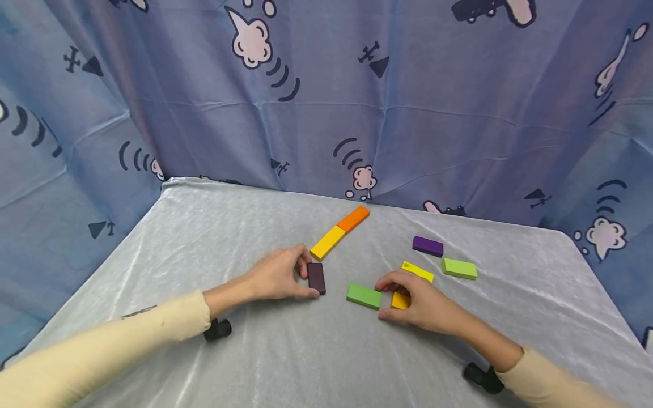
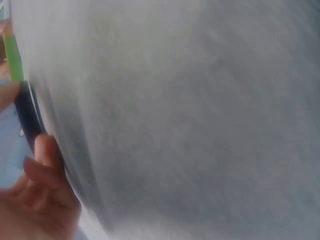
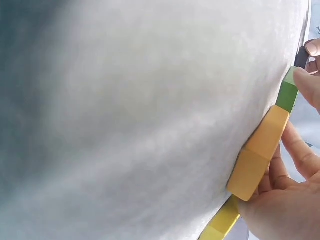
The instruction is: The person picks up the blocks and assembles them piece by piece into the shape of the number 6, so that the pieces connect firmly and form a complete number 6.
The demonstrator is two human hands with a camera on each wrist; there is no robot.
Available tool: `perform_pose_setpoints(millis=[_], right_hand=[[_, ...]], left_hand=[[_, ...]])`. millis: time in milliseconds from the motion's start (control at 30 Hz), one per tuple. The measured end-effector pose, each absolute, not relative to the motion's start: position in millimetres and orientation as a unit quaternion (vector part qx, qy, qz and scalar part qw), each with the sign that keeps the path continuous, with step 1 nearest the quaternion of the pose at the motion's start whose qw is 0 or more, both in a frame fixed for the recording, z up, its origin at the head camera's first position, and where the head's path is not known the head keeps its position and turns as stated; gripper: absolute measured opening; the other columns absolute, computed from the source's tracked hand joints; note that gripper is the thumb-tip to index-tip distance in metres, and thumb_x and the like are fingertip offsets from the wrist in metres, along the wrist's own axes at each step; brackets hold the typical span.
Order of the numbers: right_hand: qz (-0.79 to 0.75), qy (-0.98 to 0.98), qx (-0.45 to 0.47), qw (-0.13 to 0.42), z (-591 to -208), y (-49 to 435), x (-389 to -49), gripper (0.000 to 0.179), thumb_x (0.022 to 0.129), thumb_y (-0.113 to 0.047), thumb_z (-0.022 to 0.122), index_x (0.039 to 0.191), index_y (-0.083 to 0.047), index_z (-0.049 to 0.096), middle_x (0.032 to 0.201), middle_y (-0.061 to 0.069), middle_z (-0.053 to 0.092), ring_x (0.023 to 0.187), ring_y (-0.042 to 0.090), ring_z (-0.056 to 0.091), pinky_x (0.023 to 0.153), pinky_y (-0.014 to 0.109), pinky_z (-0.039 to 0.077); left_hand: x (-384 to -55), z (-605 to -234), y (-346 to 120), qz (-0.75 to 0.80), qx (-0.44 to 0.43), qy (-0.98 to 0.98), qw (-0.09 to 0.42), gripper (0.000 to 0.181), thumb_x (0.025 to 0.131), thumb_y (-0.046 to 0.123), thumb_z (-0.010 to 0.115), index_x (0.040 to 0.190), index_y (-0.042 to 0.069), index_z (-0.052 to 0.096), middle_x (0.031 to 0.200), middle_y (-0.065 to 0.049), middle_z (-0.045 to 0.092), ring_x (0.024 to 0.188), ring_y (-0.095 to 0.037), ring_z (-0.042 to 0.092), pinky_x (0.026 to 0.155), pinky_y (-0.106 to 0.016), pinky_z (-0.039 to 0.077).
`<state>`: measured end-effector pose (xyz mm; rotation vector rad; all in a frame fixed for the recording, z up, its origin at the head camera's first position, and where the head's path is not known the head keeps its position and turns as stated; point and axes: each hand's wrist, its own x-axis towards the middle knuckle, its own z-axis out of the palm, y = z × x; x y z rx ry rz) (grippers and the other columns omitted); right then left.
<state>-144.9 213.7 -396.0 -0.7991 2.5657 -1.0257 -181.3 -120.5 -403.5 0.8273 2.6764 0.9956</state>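
1. Silvery cloth (image 1: 245,362) covered the table and ran to a far edge against the blue curtain (image 1: 316,85).
2. On it, the left hand (image 1: 278,275) pinched a dark block (image 1: 317,279) between thumb and fingertips, spread about the block's length. That block lay just short of the yellow block's near end, leaving little room there.
3. End to end with that yellow block (image 1: 328,242), the orange block (image 1: 353,219) slanted away, its tip near the far edge.
4. A strip of cloth separated the dark block from the green block (image 1: 364,296).
5. The right hand (image 1: 420,300) curved over the amber block (image 1: 399,301), thumb and fingers parted around the green block's right end; whether they gripped it, I could not tell.
6. Behind that hand, a lemon block (image 1: 418,271) was partly covered.
7. The purple block (image 1: 428,246) and lime block (image 1: 459,268) lay close together, with broad cloth to the right edge.
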Motion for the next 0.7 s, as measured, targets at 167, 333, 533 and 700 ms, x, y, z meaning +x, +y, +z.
perform_pose_setpoints(millis=[167, 333, 533, 700], right_hand=[[-0.35, 0.885, -0.278, 0.129, -395.5, 210.9, -144.4, 0.042, 0.085, -0.03, 0.086, 0.117, -0.012, 0.067, 0.111, -0.007, 0.063, 0.103, 0.017, 0.059, 0.093, 0.035, 0.048], [-0.349, 0.885, -0.29, 0.105, -395.6, 206.1, -142.9, 0.039, 0.084, -0.027, 0.087, 0.114, -0.009, 0.068, 0.107, -0.005, 0.064, 0.099, 0.018, 0.059, 0.09, 0.036, 0.049], [-0.339, 0.892, -0.289, 0.079, -394.9, 198.3, -141.4, 0.036, 0.082, -0.023, 0.089, 0.108, -0.009, 0.069, 0.102, -0.006, 0.064, 0.095, 0.017, 0.06, 0.087, 0.038, 0.051], [-0.325, 0.903, -0.272, 0.075, -393.5, 191.7, -140.5, 0.033, 0.081, -0.02, 0.089, 0.106, -0.011, 0.07, 0.099, -0.007, 0.064, 0.092, 0.015, 0.06, 0.085, 0.038, 0.052]], left_hand=[[-179.2, -403.6, -114.4, 0.324, 0.248, 0.909, 0.082, 0.055, 0.074, 0.04, 0.091, 0.108, 0.013, 0.057, 0.085, 0.006, 0.063, 0.068, -0.01, 0.054, 0.062, -0.028, 0.044], [-178.1, -402.2, -108.2, 0.324, 0.227, 0.915, 0.081, 0.054, 0.074, 0.041, 0.091, 0.104, 0.013, 0.056, 0.084, 0.008, 0.063, 0.068, -0.011, 0.055, 0.063, -0.03, 0.045], [-177.2, -402.4, -102.8, 0.321, 0.221, 0.918, 0.076, 0.057, 0.073, 0.042, 0.092, 0.105, 0.012, 0.056, 0.083, 0.01, 0.063, 0.068, -0.011, 0.054, 0.064, -0.03, 0.046], [-178.2, -401.3, -101.8, 0.319, 0.222, 0.917, 0.085, 0.061, 0.072, 0.043, 0.093, 0.108, 0.011, 0.057, 0.084, 0.009, 0.063, 0.068, -0.011, 0.055, 0.065, -0.03, 0.047]])
